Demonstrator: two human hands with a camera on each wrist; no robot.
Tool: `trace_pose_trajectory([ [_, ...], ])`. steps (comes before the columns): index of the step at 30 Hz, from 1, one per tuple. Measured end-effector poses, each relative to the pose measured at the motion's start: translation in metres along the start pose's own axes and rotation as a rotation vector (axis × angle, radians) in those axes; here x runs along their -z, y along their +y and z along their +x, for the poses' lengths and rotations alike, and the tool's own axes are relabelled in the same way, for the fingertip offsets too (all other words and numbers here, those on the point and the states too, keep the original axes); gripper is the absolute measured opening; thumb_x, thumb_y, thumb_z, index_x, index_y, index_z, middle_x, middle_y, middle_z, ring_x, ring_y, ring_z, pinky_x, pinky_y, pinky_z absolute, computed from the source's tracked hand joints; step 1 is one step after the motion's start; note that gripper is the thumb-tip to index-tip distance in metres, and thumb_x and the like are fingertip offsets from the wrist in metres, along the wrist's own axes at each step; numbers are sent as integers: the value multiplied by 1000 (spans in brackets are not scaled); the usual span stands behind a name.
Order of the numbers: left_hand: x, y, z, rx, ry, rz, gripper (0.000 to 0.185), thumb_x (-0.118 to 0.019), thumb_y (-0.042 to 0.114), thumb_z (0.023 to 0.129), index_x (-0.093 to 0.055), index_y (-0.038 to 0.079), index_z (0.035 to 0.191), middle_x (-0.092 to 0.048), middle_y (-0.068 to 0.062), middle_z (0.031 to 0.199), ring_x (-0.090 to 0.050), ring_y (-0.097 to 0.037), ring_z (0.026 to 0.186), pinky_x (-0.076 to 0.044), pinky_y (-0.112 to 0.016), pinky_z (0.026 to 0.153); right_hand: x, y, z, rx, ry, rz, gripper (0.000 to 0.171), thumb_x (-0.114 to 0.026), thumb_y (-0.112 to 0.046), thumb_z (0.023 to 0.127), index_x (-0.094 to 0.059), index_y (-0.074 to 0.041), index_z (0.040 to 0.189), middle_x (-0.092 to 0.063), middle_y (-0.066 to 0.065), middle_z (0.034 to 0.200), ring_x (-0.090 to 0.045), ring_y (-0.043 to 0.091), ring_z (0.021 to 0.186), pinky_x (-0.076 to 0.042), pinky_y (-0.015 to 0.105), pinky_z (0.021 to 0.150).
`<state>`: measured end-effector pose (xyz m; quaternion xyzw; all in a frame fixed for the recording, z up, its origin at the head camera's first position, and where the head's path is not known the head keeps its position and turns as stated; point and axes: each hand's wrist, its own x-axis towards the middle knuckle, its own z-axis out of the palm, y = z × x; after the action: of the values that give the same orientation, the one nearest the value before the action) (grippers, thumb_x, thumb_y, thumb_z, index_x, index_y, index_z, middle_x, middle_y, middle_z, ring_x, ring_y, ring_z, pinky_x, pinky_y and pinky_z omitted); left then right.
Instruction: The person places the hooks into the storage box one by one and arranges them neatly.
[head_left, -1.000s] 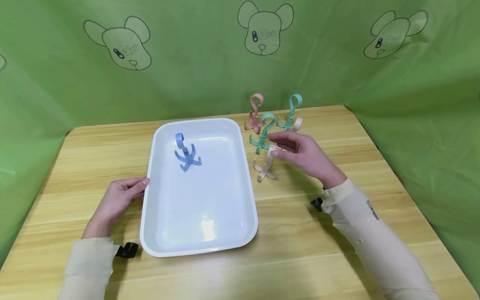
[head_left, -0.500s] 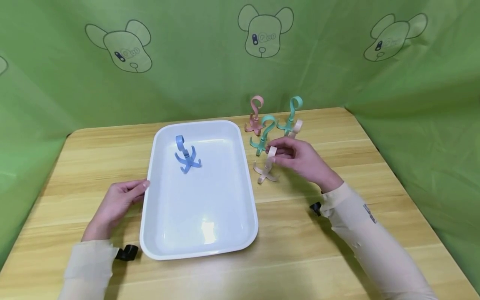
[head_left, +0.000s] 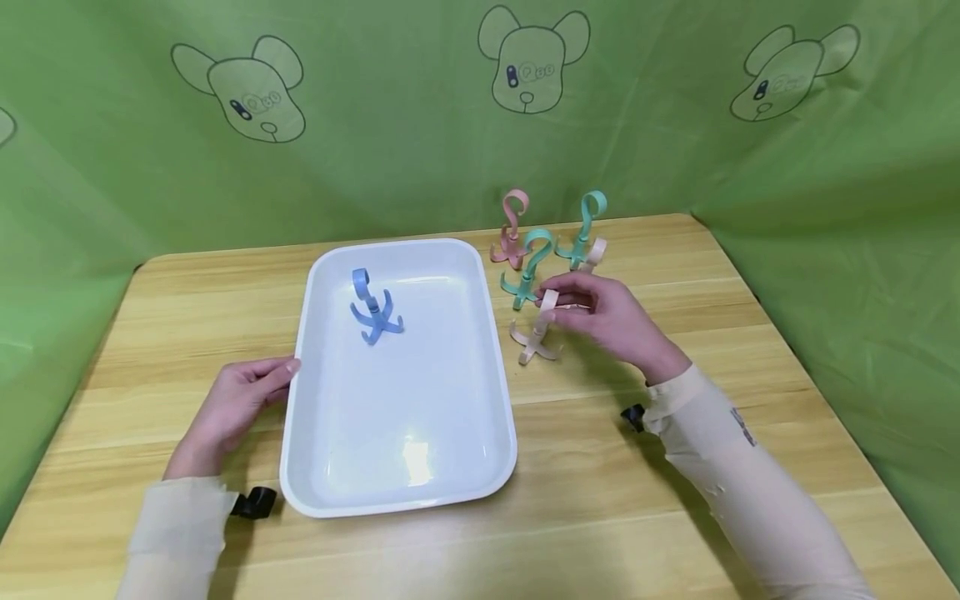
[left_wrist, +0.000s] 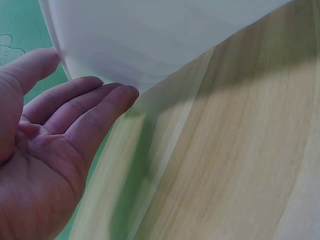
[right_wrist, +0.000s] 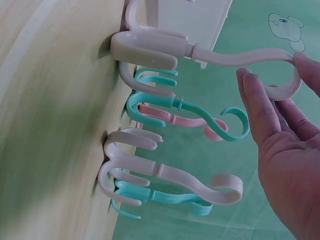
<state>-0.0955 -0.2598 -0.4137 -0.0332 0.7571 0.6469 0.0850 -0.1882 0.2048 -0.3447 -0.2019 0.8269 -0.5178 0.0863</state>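
Note:
My right hand [head_left: 607, 321] pinches the top loop of a pale pink claw-shaped hanging hook [head_left: 536, 337], with thumb and fingers on either side of the loop. Its prongs are down, close over the table, right of the white tray [head_left: 401, 502]. In the right wrist view, the curved stem of this hook [right_wrist: 225, 58] runs up to my fingertips. My left hand [head_left: 236, 408] holds the tray's left side, thumb at the rim and fingers against the outer wall [left_wrist: 125, 50]. Inside the tray, a blue hook [head_left: 377, 319] stands upright toward the back.
Behind my right hand stand a teal hook [head_left: 531, 267], another teal hook [head_left: 585, 229], a pink hook [head_left: 511, 233] and a second pale pink hook [right_wrist: 135, 165], partly hidden in the head view. A green curtain [head_left: 405, 167] hangs behind the wooden table [head_left: 600, 508].
My right hand's fingers have closed in on the pale pink hook's loop, and the hook has shifted slightly right. The left hand, the tray and the blue hook stay put.

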Motion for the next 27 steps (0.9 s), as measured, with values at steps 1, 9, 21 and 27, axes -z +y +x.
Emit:
trace_pose_trajectory([
  [1,0,0,0,-1,0,0,52,-60,26,100,-51,-18,128,-70,-2,111,-67,-8,96,-56,-28,84,0,-1,0,3,1,1,37,-71,-7,91,-60,6,125,-62,17,117,-62,29,106,-56,26,85],
  [9,1,-4,-4,8,7,-9,51,-61,25,100,-52,-18,126,-71,1,108,-67,-9,94,-57,-27,83,2,-13,-1,19,19,-16,38,-72,-11,92,-60,4,125,-62,17,119,-62,26,107,-55,26,87],
  [21,1,0,3,13,-14,16,52,-60,27,100,-54,-16,127,-66,-14,120,-66,-9,98,-55,-27,86,12,-36,-4,35,82,-62,35,-71,-10,92,-62,1,124,-63,12,119,-62,23,107,-55,25,86],
  [27,2,0,2,2,-10,20,50,-59,25,101,-53,-17,126,-68,-10,116,-66,-8,97,-56,-27,85,15,-45,-1,65,83,-41,34,-71,-8,92,-63,0,123,-63,15,119,-63,24,106,-56,26,84],
])
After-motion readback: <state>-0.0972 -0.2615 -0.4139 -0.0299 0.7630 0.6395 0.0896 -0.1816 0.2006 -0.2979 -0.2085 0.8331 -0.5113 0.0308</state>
